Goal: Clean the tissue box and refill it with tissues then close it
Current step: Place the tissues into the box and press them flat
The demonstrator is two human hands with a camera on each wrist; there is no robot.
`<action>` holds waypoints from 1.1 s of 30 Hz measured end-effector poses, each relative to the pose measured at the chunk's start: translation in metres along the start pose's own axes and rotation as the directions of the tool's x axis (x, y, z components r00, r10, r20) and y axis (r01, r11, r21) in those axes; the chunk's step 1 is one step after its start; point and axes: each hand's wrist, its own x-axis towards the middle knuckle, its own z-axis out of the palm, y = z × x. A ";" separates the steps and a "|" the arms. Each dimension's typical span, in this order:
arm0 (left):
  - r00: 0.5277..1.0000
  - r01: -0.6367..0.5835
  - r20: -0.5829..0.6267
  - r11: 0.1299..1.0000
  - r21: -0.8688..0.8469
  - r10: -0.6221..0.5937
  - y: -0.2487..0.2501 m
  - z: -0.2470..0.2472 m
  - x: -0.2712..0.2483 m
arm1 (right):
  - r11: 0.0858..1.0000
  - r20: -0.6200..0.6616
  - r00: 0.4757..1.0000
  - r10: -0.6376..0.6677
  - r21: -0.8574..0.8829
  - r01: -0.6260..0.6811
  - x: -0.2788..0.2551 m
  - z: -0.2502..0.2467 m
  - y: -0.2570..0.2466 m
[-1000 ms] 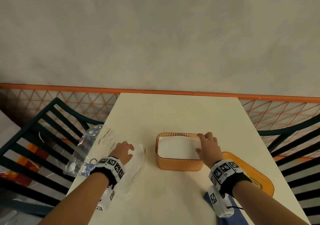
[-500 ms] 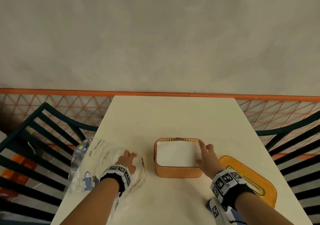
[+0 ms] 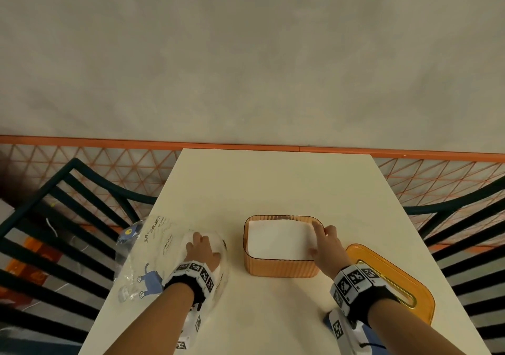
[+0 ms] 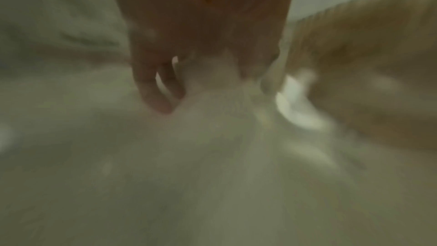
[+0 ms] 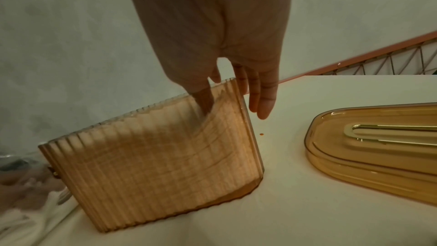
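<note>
**Box nearly full, left hand back in the packet**

Your tissue box (image 3: 281, 266) sits mid-table, and everything here goes by it. It's a ribbed, see-through amber shell: stiff and light, I'd judge, so it could skid if you shove from one side. Your right hand (image 3: 326, 246) is at its right end, index finger dipped inside pressing the white tissues (image 3: 276, 241) down at the wall, the other fingers straight outside the rim. Nothing is gripped there. The stack looks soft and springy; press flat, don't pinch, or the top sheets will rumple.

Left of the box, your left hand (image 3: 202, 249) is on the crinkly clear tissue packet (image 3: 153, 256). The wrist view is blurred, but the fingers look curled into white tissue; take the wad broadly, since thin sheets tear.

Right of the box lies the amber lid (image 3: 396, 281), slot up, untouched. It's rigid, so lift it by its long edges.

Against the frame a second back, your left hand has slid nearer you over the packet, which has spread and flattened. Your right has shifted from on top of the stack to the box's right corner.
</note>
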 end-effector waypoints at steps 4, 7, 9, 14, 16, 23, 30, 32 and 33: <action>0.978 0.075 -0.168 0.958 -0.276 -0.125 0.008 0.004 -0.007 | 1.000 0.002 1.000 0.006 -0.013 -0.006 -0.001 0.000 0.000; 0.937 0.274 -0.109 0.890 -0.366 -0.333 0.016 0.001 -0.015 | 1.000 -0.009 1.000 0.006 -0.016 -0.006 -0.001 0.000 -0.001; 0.950 0.286 -0.016 0.885 -0.367 -0.313 0.020 0.003 -0.025 | 1.000 -0.008 1.000 0.007 -0.016 -0.007 -0.001 0.000 -0.001; 0.961 0.278 0.069 0.922 -0.268 -0.269 0.012 0.007 -0.018 | 1.000 0.002 1.000 0.000 -0.016 0.001 -0.002 -0.002 0.000; 0.963 0.269 0.069 0.905 -0.329 -0.261 0.012 0.002 -0.017 | 1.000 -0.002 1.000 -0.005 -0.012 0.005 -0.002 -0.002 0.001; 0.974 0.220 0.056 0.875 -0.431 -0.217 0.004 -0.003 -0.025 | 1.000 0.018 1.000 -0.003 -0.014 0.003 -0.002 -0.002 0.002; 0.980 0.157 -0.026 0.845 -0.511 -0.197 -0.007 -0.019 -0.032 | 0.996 -0.078 0.997 -0.010 -0.085 0.004 -0.008 -0.015 -0.003; 0.980 0.173 0.015 0.820 -0.546 -0.197 -0.010 -0.026 -0.037 | 0.995 -0.225 0.969 -0.101 -0.049 0.092 -0.010 -0.023 -0.010; 0.980 0.170 0.015 0.805 -0.568 -0.196 -0.011 -0.030 -0.039 | 0.985 -0.273 0.948 -0.161 0.015 0.172 -0.012 -0.025 -0.016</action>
